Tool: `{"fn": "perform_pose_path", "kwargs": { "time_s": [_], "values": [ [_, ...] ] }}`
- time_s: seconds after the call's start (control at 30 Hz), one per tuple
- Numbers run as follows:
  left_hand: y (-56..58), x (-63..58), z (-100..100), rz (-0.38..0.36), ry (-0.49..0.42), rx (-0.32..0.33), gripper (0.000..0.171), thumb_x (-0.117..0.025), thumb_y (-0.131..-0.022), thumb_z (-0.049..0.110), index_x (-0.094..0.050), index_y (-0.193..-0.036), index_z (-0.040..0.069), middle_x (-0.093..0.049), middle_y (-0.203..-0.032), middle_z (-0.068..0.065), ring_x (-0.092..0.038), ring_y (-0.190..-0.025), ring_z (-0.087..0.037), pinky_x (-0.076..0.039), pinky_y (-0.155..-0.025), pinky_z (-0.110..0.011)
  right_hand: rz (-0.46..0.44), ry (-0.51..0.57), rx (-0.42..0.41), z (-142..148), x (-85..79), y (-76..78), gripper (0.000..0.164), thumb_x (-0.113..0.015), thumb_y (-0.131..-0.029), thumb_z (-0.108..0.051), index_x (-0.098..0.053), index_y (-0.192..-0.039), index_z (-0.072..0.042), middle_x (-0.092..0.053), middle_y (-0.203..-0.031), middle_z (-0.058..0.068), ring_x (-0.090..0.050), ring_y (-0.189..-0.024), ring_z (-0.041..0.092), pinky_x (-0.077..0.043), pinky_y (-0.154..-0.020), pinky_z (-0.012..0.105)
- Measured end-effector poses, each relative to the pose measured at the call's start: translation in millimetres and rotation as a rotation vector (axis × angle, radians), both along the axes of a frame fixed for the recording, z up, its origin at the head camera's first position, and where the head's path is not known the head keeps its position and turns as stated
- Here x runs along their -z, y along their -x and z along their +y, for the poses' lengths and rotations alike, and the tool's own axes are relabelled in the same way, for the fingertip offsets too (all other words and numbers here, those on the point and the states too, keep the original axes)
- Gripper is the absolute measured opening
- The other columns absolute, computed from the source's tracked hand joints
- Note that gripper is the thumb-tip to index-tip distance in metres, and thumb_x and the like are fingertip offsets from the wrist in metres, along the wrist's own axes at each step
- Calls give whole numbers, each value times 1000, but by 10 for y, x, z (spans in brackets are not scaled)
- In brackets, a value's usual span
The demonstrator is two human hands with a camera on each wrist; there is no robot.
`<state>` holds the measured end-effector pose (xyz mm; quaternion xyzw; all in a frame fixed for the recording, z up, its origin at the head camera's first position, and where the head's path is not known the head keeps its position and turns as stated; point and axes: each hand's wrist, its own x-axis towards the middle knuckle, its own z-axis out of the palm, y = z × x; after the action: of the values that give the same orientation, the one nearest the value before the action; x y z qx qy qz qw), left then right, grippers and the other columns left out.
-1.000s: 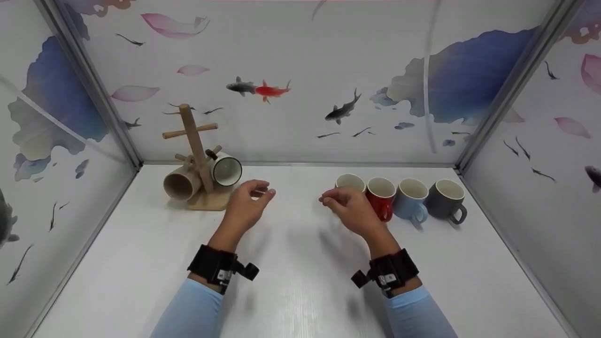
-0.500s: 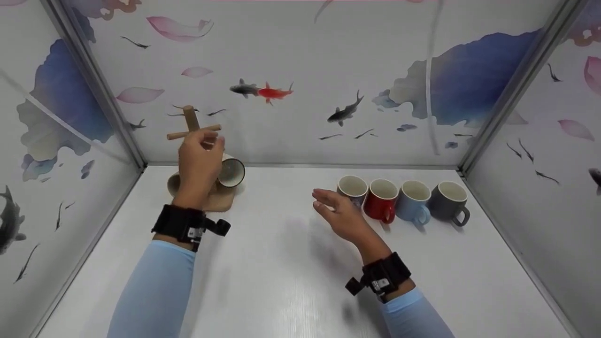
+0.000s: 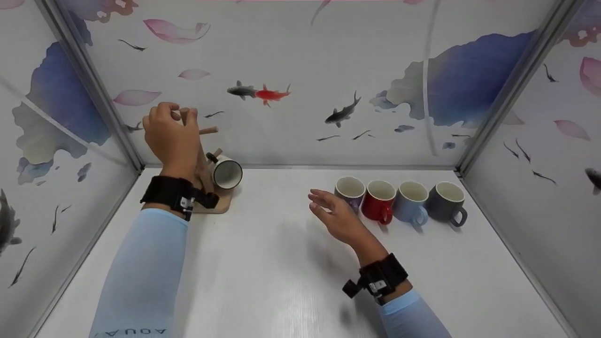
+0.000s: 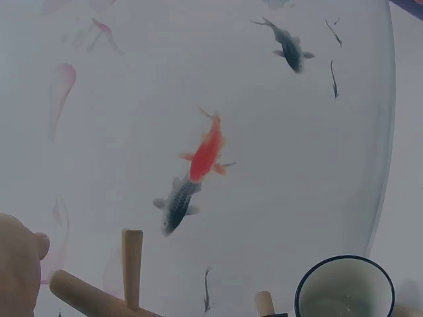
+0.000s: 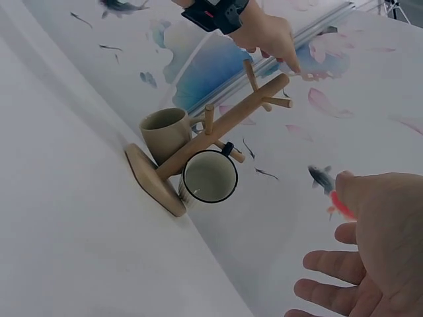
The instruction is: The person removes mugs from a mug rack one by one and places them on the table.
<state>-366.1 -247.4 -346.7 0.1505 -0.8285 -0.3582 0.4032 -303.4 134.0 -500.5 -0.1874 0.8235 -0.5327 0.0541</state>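
I read this as reaching for the wooden rack (image 5: 231,121) below my left grip (image 3: 171,136), curved at its top, pinching or not I cannot tell; next seems to need a hold clear of the pegs (image 3: 209,130), my right grip (image 3: 342,219) spread well apart.

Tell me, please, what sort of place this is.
Probably a booth set up for hand work: fish-printed wall panels and metal corner posts enclose a white table on three sides.
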Motion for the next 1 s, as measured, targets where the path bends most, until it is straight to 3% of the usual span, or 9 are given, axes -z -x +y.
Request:
{"fn": "perform_pose_path", "kwargs": {
  "time_s": [0.17,0.33,0.53,0.77,1.0],
  "values": [
    [50,-27,-88,-192,-36,-15,63,-68,-112,56,-63,-153,8,-66,-140,-16,-55,-139,-36,-42,-120,-59,-7,11,-30,-24,25,-4,60,-64,-118,-37,-52,-170,-10,-62,-169,13,-55,-161,38,-46,-131,61],
    [129,0,-144,-296,-4,28,64,-68,-110,63,-72,-139,6,-68,-144,-19,-58,-144,-39,-40,-125,-64,3,45,-93,-70,39,-16,56,-58,-121,-35,-52,-169,-6,-60,-170,17,-53,-162,40,-44,-132,62],
    [171,16,-138,-265,26,35,49,-74,-111,50,-79,-133,6,-76,-133,-18,-66,-135,-39,-43,-122,-62,28,96,-177,-116,34,-22,56,-53,-123,-35,-53,-166,0,-55,-172,22,-50,-164,42,-41,-134,61],
    [151,10,-99,-165,16,77,40,-79,-110,37,-82,-127,1,-82,-120,-21,-75,-116,-39,-58,-103,-56,21,90,-183,-136,62,-23,52,-52,-123,-29,-54,-166,-1,-55,-173,20,-49,-165,40,-40,-135,62],
    [140,-33,-131,-192,-12,98,35,-77,-112,31,-81,-131,2,-81,-127,-20,-74,-121,-39,-57,-106,-54,32,68,-182,-172,64,-3,52,-52,-123,-30,-55,-166,0,-57,-172,19,-50,-164,41,-40,-134,62]
  ]
}}
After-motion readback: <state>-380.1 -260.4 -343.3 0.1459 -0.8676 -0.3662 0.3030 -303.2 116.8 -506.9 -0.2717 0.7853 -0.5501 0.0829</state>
